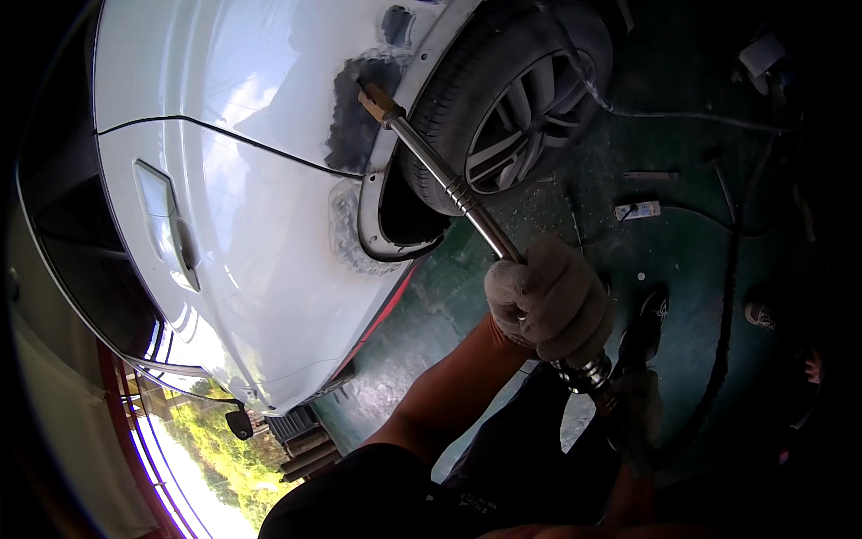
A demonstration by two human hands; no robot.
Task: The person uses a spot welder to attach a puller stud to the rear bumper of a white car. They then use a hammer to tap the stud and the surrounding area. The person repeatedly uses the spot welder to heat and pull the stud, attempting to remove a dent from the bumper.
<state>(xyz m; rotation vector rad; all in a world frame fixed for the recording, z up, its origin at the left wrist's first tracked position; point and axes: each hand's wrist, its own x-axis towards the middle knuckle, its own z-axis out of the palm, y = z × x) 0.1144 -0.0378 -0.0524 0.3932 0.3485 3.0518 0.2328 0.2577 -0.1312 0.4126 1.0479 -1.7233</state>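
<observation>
My gloved left hand is closed round the shaft of a long chrome dent puller. Farther back, at the tool's rear end, my gloved right hand is wrapped round the handle, partly in shadow. The brass-coloured tip meets or nearly meets a dark, sanded patch above the wheel arch of a white car; contact cannot be made out exactly. A second, smaller dark patch lies beyond it. Below the door seam, a dull scuffed area borders the arch.
The car's wheel fills the arch beside the tool. A thick black cable runs across the green floor. A power strip with a cord and a flat metal bar lie there. Another person's shoe shows at right.
</observation>
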